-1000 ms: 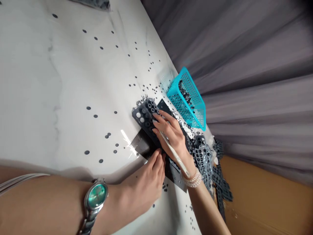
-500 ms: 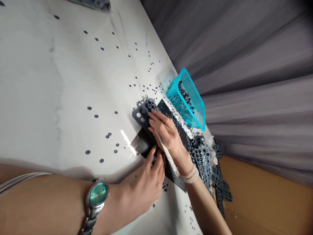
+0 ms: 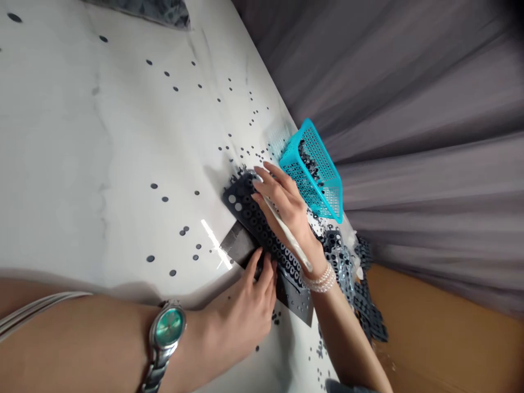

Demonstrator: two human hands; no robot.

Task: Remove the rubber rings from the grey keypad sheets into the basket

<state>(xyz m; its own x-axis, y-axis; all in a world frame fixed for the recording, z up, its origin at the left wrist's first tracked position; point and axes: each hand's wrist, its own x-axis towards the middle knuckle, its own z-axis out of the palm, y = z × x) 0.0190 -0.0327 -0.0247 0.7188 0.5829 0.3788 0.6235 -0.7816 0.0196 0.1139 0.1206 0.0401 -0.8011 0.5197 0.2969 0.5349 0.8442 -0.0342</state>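
The white marbled table (image 3: pixel 82 136) is dotted with small black discs (image 3: pixel 154 186) – most of them lie loose and well apart. A turquoise mesh basket (image 3: pixel 327 192) stands at the table's edge (small dark pieces are inside). Near it lies a heap of perforated black strips (image 3: pixel 362 297). Beyond the edge are a grey curtain (image 3: pixel 409 109) and brown cardboard (image 3: pixel 442 333).

White surface (image 3: pixel 82 136), faintly veined in grey like marble and speckled with small black discs (image 3: pixel 154 186). Black sheet (image 3: pixel 254 215) patterned in rows of rings, with two pale spots at its 10 o'clock end. At its 2 o'clock, a turquoise lattice basket (image 3: pixel 323 180). Cream stick (image 3: pixel 286 234). My watch (image 3: pixel 167 327): teal dial, silver band. My bracelet (image 3: pixel 321 281): white pearls. Grey pleated curtain (image 3: pixel 409 82) at 1 o'clock.
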